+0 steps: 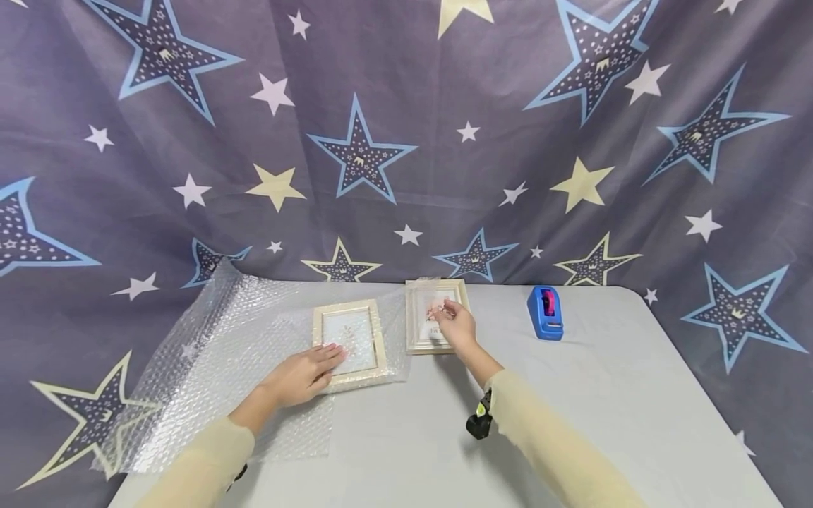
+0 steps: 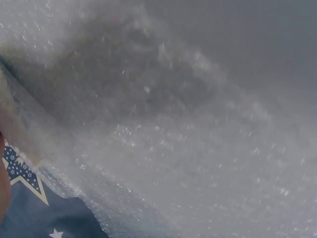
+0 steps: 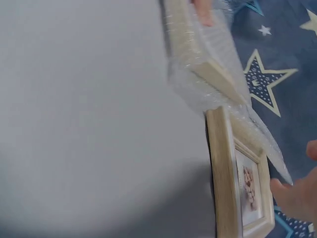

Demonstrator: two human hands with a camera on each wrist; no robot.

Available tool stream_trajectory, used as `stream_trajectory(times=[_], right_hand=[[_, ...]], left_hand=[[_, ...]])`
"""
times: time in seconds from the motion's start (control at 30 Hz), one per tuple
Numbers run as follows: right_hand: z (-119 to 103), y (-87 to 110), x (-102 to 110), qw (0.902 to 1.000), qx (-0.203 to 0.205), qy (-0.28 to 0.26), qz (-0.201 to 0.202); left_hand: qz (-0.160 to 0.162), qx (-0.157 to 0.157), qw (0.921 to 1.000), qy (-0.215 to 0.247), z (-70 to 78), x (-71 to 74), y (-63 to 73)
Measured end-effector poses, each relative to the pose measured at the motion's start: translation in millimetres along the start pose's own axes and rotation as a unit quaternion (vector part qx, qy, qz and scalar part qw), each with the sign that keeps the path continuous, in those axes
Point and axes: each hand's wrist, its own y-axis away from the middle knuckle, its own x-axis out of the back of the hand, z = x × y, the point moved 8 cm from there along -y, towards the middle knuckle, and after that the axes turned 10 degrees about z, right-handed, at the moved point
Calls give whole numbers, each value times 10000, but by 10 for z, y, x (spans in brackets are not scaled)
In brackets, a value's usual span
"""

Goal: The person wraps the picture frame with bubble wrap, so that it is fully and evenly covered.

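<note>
On the table lies a pale wooden picture frame [image 1: 317,331] under a sheet of bubble wrap [image 1: 222,353]. My left hand [image 1: 306,372] rests on the lower left of that wrapped frame, fingers extended over the wrap. To its right sits a second wooden picture frame [image 1: 419,346], holding a picture with small pink shapes and lettering. The wrap's right edge overlaps this frame's left side. My right hand [image 1: 459,326] hovers over the second frame, fingers loosely bent. In the right wrist view, its thumb [image 3: 290,196] is close to the wrap's corner, with a gap between thumb and finger.
A blue tape dispenser [image 1: 545,314] with a pink roll stands at the table's back right. Behind the white table [image 1: 610,395] hangs a grey cloth [image 1: 394,63] printed with stars. The wrap spills past the table's left edge.
</note>
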Motion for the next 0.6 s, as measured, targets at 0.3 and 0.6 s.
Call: stream_trajectory(times=[0.3, 0.6], right_hand=[[1309, -703, -863, 9585, -672, -2320, -1516], [219, 203, -507, 9828, -661, -1201, -1235]], left_hand=[[-130, -167, 9995, -213, -13, -5, 9], [-140, -84, 9996, -240, -7, -15, -1]])
